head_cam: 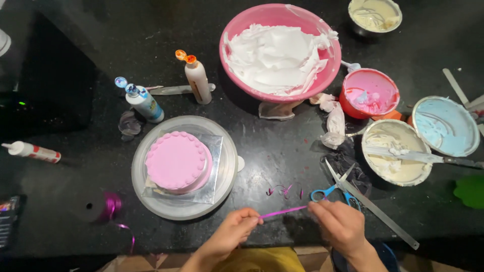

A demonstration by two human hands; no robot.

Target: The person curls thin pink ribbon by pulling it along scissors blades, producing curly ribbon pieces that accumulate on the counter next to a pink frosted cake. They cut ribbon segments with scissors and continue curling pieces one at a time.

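We see the left hand (233,230) and right hand (339,225) each with a closed grip on a purple ribbon (282,212) (stretched taut between them) above the black table (272,146), near blue-handled scissors (337,187).

Bright overhead light, dark corners, glare on counter (282,146), slight wide-angle edge distortion.

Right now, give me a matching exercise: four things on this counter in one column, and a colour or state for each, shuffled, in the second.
Things:
1. cake
2. big pink bowl
3. scissors
4. ribbon strip

States:
A. lies open, blue handles
B. stretched between left hand and right hand
C. pink, on a silver turntable
D. holds white cream

Pairs: 1-C, 2-D, 3-A, 4-B
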